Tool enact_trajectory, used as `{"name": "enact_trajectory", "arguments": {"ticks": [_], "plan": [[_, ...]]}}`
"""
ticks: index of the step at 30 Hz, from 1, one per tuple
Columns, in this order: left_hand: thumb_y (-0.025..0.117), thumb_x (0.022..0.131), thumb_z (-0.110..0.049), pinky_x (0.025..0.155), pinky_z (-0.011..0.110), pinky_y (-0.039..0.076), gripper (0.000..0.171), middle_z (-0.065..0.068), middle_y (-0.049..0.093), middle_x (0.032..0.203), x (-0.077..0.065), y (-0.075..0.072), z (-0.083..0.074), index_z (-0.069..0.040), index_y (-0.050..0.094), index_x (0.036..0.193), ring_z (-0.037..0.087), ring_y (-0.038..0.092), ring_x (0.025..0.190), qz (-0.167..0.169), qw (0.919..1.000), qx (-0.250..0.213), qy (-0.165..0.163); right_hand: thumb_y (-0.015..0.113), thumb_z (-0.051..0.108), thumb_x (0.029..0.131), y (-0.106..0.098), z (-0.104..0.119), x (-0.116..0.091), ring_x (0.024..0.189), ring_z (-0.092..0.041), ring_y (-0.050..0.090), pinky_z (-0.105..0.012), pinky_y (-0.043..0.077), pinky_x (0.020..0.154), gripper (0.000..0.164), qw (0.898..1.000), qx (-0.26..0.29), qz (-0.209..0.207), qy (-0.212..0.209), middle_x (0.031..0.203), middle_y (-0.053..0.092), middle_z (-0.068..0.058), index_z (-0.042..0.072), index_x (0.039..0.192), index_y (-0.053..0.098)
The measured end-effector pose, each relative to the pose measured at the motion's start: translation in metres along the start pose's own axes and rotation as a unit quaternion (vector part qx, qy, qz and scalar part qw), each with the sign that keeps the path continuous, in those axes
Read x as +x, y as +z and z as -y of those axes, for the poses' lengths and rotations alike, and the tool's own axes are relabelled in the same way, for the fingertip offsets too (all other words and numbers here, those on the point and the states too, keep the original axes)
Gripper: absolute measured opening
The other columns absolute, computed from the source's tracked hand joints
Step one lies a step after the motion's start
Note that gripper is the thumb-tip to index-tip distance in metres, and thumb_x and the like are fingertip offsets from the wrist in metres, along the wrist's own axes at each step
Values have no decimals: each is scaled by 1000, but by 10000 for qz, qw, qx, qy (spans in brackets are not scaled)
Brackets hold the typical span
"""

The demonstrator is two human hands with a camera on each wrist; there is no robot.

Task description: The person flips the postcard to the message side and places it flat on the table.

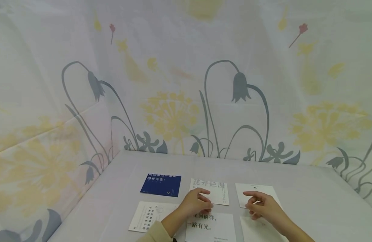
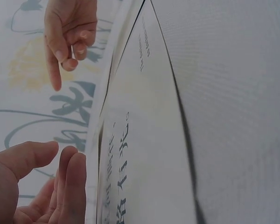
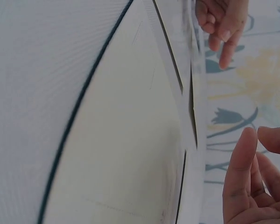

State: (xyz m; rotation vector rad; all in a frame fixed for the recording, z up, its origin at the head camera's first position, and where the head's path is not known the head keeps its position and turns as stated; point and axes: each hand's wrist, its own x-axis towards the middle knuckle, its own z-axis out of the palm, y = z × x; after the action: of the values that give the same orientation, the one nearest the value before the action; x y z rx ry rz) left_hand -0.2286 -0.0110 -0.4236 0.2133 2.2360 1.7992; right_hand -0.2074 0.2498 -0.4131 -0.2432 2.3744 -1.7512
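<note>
Several printed cards lie in two rows on a pale table. My left hand [image 1: 196, 202] hovers with loosely bent fingers and nothing in its grasp, overlapping a white card with large grey characters [image 1: 220, 199] and a white card with black characters [image 1: 210, 232] in front of it. My right hand [image 1: 266, 207], also holding nothing, hangs with its index finger extended over the back right white card [image 1: 242, 198]. Below it is a plain cream card [image 1: 255, 232]. In the left wrist view, the left thumb and fingertips are apart beside the black-lettered card [image 2: 144, 140].
A dark blue card [image 1: 161, 185] lies at the back left. In front of it is a white card with vertical writing [image 1: 140, 216], partly behind the left forearm. A flower-patterned cloth [image 1: 180, 127] closes off the back and sides of the table [image 1: 113, 188].
</note>
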Motion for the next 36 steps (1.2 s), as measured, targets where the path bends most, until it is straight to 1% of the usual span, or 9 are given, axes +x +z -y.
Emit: {"name": "enact_trajectory", "arguments": {"ticks": [5,11,15,24,31,36], "plan": [[73,77,-1,58,27,55,45,5,59,82,1,-4,1,0,55,118,15,64,64,0,10000,74,29,64,7,86,5,3,4,72,-19,59,-33,55,61,53,10000,-35,-3,-47,88,50,-7,-13,130,41],[72,78,0,59,28,55,44,5,59,82,1,-8,1,1,54,119,16,64,66,18,9999,40,105,65,7,85,10,5,9,73,-20,59,-33,55,60,53,9999,-73,-62,-32,88,50,-8,-13,129,43],[72,78,-1,59,28,55,44,5,60,83,3,-11,3,1,54,119,16,65,66,-15,9998,74,172,65,6,84,15,6,12,73,-22,59,-33,55,60,52,9999,-53,-84,-97,87,51,-8,-13,128,44],[72,77,0,59,28,55,45,6,60,84,6,-19,6,1,55,118,17,65,67,-102,9996,143,209,65,4,83,22,8,20,70,-19,58,-33,55,60,51,9996,-22,-155,-216,86,52,-8,-13,127,45],[73,76,-1,61,29,55,45,6,59,86,9,-26,8,-1,56,118,17,64,68,-165,9995,202,167,65,4,82,27,7,26,71,-20,58,-33,55,60,50,9995,-1,-244,-211,86,52,-9,-12,126,47],[74,76,-3,61,30,55,46,6,60,87,11,-32,9,-1,56,118,18,64,69,-211,9990,307,257,66,3,81,31,9,32,71,-21,58,-33,55,60,49,9993,-53,-331,-165,86,53,-9,-10,125,48]]}}
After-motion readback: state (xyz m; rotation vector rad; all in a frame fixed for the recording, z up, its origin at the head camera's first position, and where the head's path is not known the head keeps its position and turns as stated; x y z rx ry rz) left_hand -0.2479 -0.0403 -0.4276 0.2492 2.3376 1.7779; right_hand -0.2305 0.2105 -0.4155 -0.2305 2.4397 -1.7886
